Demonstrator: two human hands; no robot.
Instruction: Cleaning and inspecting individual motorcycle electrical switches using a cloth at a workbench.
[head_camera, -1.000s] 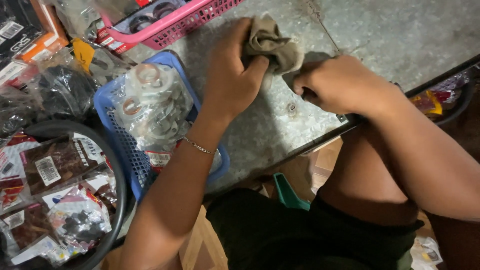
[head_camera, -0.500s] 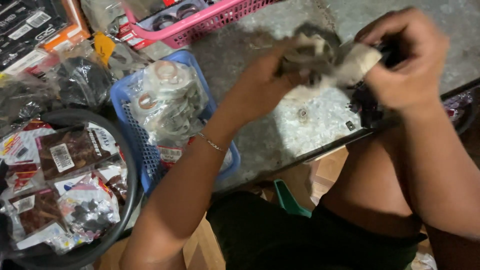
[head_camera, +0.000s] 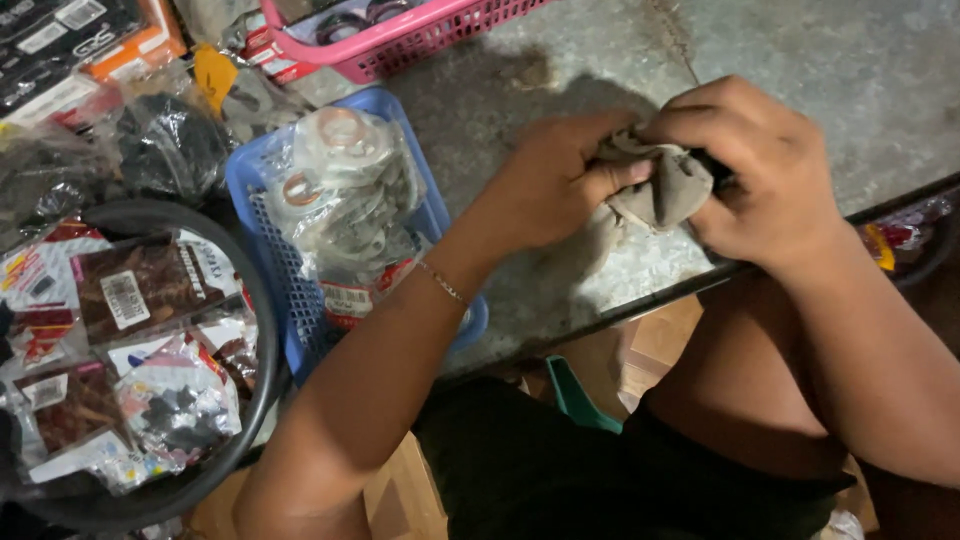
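Left hand (head_camera: 560, 185), right hand (head_camera: 765, 175), both gripping grey rag (head_camera: 665, 190), perhaps wrapping something.

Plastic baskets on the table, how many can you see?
2. A pink basket sits at the top edge, partly cut off by the frame. A blue basket lies below it, beside the left forearm. Others may be hidden under the clutter.

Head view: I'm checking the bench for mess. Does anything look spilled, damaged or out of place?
Nothing looks spilled or broken. Both hands, left hand and right hand, bunch a crumpled grey rag over the worn grey table. The blue basket juts past the table edge.
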